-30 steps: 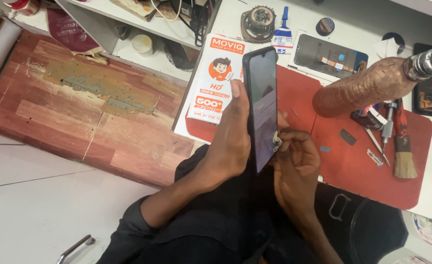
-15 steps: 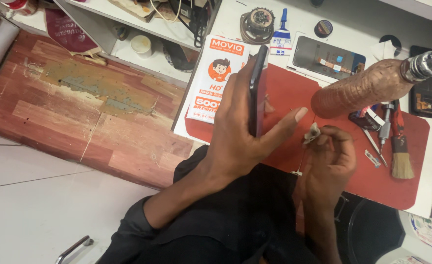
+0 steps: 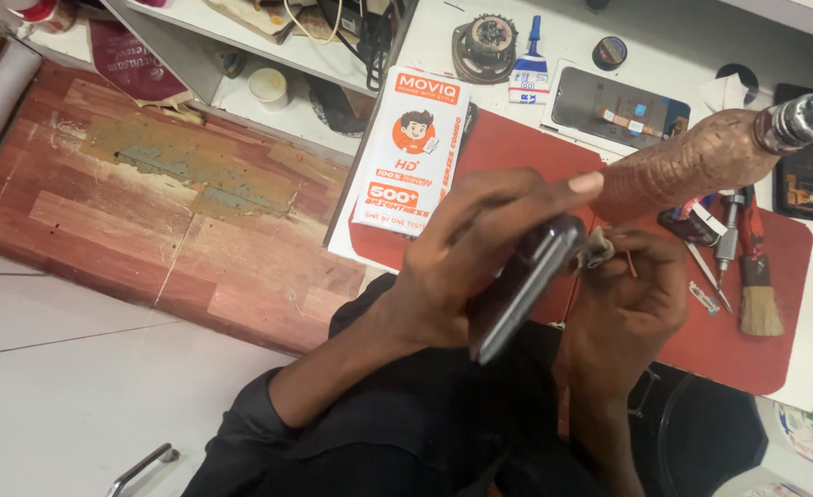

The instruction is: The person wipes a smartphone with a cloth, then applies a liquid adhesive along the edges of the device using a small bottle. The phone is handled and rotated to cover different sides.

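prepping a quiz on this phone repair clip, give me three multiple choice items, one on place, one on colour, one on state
1. Where does the brush lie?
A. on the floor
B. on the mat's right part
C. on the shelf

2. What colour is the mat?
A. red
B. green
C. blue

3. How is the phone?
A. flat on the mat
B. in the left hand, edge-on to the camera
C. inside a box

Answers: 1 B, it rests beside the tools there. 2 A, the bare surface is red. 3 B, fingers wrap it above the mat, while the right hand pinches a small wad.

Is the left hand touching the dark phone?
Touching. The head view shows the left hand wrapped around the dark phone, fingers pressed on its edge.
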